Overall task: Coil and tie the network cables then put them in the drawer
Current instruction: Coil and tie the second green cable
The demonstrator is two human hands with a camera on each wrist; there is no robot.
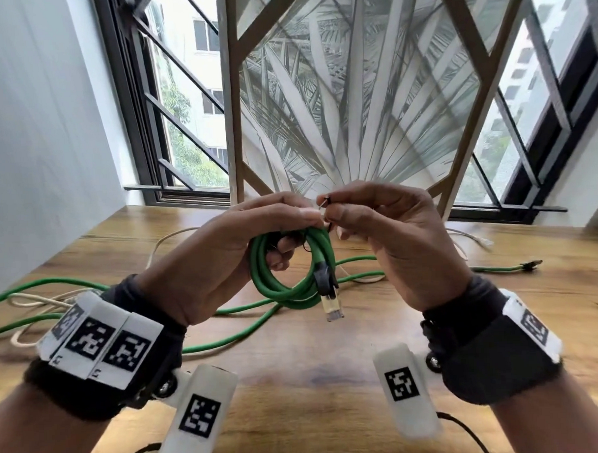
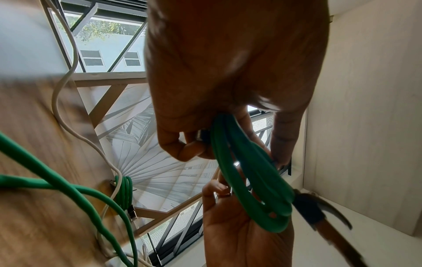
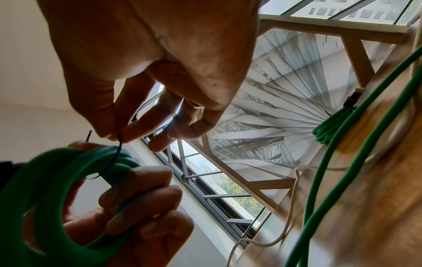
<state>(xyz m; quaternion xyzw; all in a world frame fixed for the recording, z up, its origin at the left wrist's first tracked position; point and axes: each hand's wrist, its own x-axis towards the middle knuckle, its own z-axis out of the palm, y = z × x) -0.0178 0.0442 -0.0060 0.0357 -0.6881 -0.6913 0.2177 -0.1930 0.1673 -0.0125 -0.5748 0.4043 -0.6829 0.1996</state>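
Above the wooden table (image 1: 297,380), my left hand (image 1: 230,256) grips a small coil of green network cable (image 1: 290,295). The coil's clear plug (image 1: 334,310) hangs below it. A thin black tie wire (image 1: 325,204) loops over the top of the coil, and my right hand (image 1: 387,236) pinches its end between thumb and fingers. In the right wrist view the tie wire (image 3: 117,150) runs from my right fingertips (image 3: 128,133) round the green coil (image 3: 57,180). The left wrist view shows the coil (image 2: 251,180) coming out of my left fist.
A long loose green cable (image 1: 244,335) and a white cable (image 1: 37,299) sprawl over the table. A second green bundle (image 2: 124,191) lies near the far edge. A palm-print panel (image 1: 354,104) and windows stand behind the table.
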